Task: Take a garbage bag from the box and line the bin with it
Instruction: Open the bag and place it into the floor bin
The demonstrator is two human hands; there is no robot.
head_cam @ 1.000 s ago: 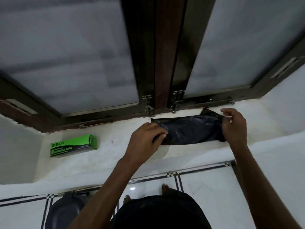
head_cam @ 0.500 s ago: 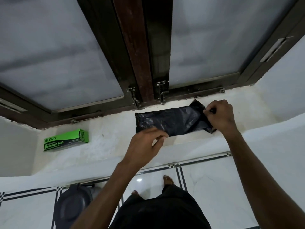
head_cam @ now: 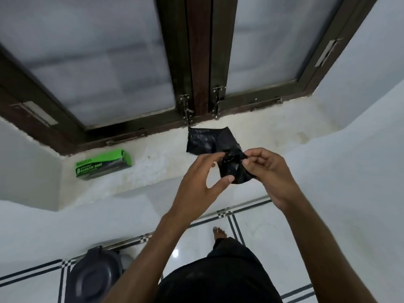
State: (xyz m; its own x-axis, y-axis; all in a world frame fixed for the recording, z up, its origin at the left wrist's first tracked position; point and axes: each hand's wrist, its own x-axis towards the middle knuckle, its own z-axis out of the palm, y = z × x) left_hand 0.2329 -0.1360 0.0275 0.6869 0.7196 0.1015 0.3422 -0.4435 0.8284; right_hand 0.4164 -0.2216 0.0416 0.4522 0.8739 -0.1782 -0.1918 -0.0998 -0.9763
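Here you hold the black garbage bag (head_cam: 232, 169) up in front of you with both hands, above the front edge of the window sill (head_cam: 166, 171). Your right hand (head_cam: 265, 171) has its fingers (head_cam: 251, 154) curled and pinching the bunched top of the bag. Your left hand (head_cam: 196, 178) sits just beside it, with the thumb pressed against the lower part of the plastic and the fingertips at the top of it; a gap shows between thumb and fingers. Behind the held part, a flat section of the same black plastic lies on the sill, close to the dark window frame (head_cam: 201, 62) and its 2 latches. Whether that flat piece joins the held piece I cannot tell.

The green garbage bag box (head_cam: 103, 164) lies on its side on the sill, well to the left of your hands. Down on the tiled floor (head_cam: 273, 248), at the lower left, the dark bin (head_cam: 94, 278) stands against the wall below the sill. One bare foot (head_cam: 219, 232) shows on the tiles between your arms.
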